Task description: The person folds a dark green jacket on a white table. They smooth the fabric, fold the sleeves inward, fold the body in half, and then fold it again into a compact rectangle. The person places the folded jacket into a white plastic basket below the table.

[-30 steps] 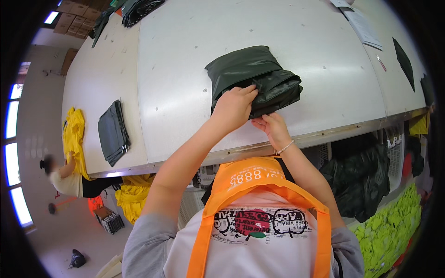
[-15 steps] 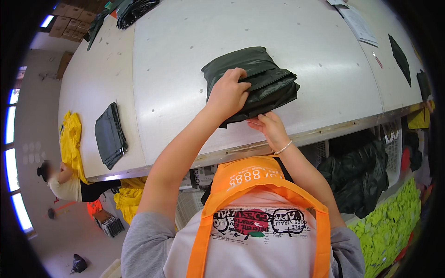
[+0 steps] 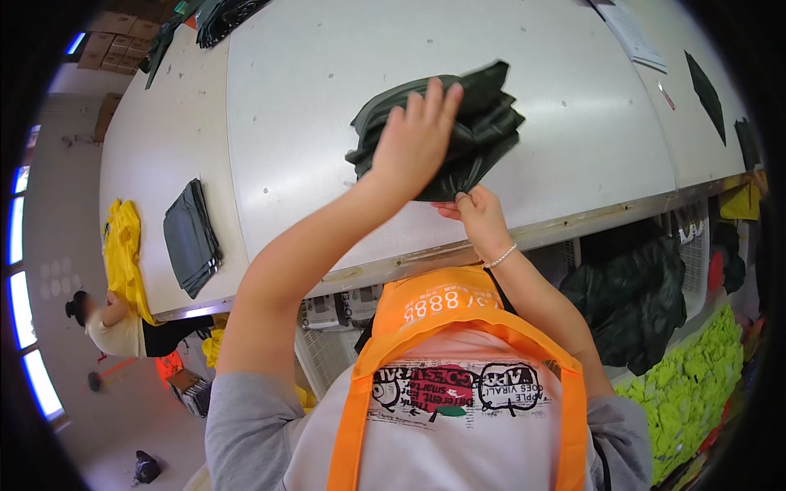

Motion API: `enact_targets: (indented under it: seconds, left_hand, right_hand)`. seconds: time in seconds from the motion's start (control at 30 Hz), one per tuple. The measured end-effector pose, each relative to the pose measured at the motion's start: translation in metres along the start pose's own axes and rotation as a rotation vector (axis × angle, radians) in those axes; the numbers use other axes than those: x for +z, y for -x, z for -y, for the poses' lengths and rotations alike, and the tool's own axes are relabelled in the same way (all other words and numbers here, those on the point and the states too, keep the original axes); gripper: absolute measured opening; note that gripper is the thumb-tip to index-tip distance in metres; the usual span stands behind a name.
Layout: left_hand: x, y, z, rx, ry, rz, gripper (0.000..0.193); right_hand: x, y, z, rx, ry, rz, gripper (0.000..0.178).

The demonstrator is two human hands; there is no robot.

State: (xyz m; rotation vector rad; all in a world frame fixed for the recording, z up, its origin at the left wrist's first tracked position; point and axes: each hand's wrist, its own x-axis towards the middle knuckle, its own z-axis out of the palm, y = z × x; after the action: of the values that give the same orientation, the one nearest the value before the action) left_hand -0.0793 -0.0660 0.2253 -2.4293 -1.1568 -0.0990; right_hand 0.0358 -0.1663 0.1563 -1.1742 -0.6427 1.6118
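A bundle of thin, shiny dark green fabric (image 3: 485, 123) lies on the white table in front of me, folded in layers, its right side crumpled and fanned out. My left hand (image 3: 412, 141) reaches over the top of it, fingers stretched out and spread on the layers. At the bundle's near edge, my right hand (image 3: 480, 214) pinches a corner of the fabric between thumb and fingers. The underside of the bundle is hidden.
Flat dark green folded pieces (image 3: 191, 237) lie stacked on the left. Papers (image 3: 634, 37) and a small pen-like object (image 3: 666, 96) lie at far right. Below the table edge hang dark green fabric (image 3: 630, 303) and lime-green material (image 3: 688, 397). Another person (image 3: 115, 319) handles yellow fabric (image 3: 123, 245).
My left hand has uncurled and lifted its fingers flat over the bundle. The fabric's far right part has risen and crumpled. My right hand has tightened on the near corner.
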Motion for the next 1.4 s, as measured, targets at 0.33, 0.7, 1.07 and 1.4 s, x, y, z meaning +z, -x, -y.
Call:
enact_targets:
  seconds: [0.33,0.7,1.07,1.4]
  left_hand:
    - [0.010,0.025,-0.029,0.223,0.205,0.017,0.073]
    - [0.015,-0.012,-0.058,0.022,0.613,0.191,0.073]
    - [0.025,-0.018,-0.046,0.072,0.763,0.222,0.066]
    - [0.058,0.005,-0.104,0.381,0.236,0.153,0.050]
  right_hand:
    - [-0.028,-0.007,-0.001,-0.011,0.247,-0.021,0.019]
    - [-0.045,0.006,0.006,-0.353,0.607,-0.323,0.007]
    - [-0.083,-0.037,0.018,-0.447,1.909,-0.037,0.014]
    - [-0.152,-0.040,0.050,-0.887,1.960,0.161,0.024]
